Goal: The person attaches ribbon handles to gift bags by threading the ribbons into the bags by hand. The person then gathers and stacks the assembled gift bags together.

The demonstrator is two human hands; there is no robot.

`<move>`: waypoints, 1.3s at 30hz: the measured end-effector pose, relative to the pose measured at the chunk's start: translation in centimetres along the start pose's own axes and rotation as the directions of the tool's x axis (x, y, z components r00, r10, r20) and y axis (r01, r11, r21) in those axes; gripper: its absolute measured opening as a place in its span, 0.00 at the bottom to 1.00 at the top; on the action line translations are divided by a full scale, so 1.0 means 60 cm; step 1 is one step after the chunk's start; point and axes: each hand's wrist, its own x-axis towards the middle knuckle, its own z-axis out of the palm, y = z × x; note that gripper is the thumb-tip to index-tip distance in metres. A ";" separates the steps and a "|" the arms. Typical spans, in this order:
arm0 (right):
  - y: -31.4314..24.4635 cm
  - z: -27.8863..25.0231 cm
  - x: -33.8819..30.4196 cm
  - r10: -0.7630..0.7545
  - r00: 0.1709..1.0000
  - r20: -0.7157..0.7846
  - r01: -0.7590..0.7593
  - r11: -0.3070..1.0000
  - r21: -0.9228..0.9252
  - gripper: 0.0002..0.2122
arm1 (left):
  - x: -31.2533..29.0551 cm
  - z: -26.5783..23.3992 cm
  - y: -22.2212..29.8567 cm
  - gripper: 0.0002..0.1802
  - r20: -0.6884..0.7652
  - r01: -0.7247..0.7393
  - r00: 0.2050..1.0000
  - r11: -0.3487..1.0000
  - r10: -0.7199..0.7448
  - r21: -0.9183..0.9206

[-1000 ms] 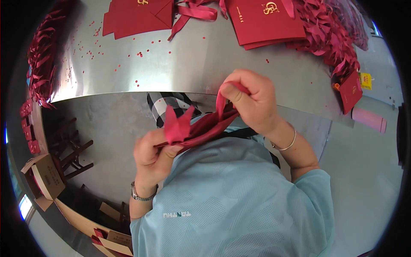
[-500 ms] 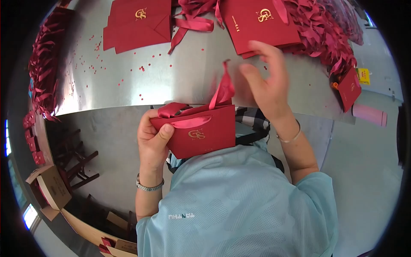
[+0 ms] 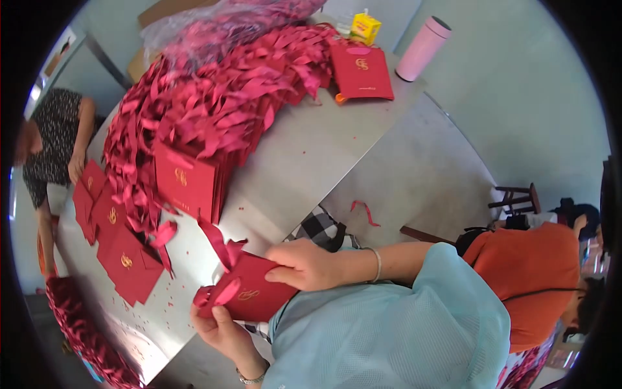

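While the left hand point(image 3: 223, 334) and right hand point(image 3: 304, 264) pinch its near-left and far-right corners, thumbs uppermost, the red bag point(image 3: 259, 285) points its mouth far left, long axis unclear, beside the metal table point(image 3: 285, 175); grey floor point(image 3: 408, 172) lies right.

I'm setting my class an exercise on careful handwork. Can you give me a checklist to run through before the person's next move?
1. Left hand on the bag: ok, it grips one end.
2. Right hand on the bag: ok, it holds the other end.
3. Ribbon lying flat: not ok, it sticks up from the bag.
4. Table free of scraps: not ok, red dots are strewn on it.
5. Bottle clear of both hands: ok, well apart.
6. Bag empty: cannot tell, its inside is hidden.
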 end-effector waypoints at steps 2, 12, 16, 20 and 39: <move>-0.005 -0.063 -0.007 -0.104 0.986 -0.129 0.086 0.987 -0.138 0.09 | 0.008 0.018 0.004 0.26 0.126 -0.106 0.987 0.992 0.096 0.074; 0.067 -0.483 0.091 -0.067 0.632 -0.772 0.013 0.997 -0.076 0.15 | -0.003 0.025 0.004 0.11 -0.042 0.113 0.993 0.990 -0.110 0.082; 0.171 -0.559 0.118 -0.145 0.551 -0.822 -0.426 0.798 -0.427 0.25 | -0.012 0.018 -0.004 0.11 -0.084 0.117 0.990 0.990 -0.110 0.079; 0.210 -0.522 0.114 -0.325 0.463 -0.825 -0.634 0.529 -0.564 0.34 | -0.020 0.011 -0.014 0.11 -0.115 0.113 0.988 0.987 -0.099 0.118; 0.085 -0.204 0.138 -0.648 0.657 -0.385 0.138 0.605 -0.784 0.21 | 0.025 -0.095 -0.015 0.07 -0.240 0.085 0.970 0.974 -0.033 0.209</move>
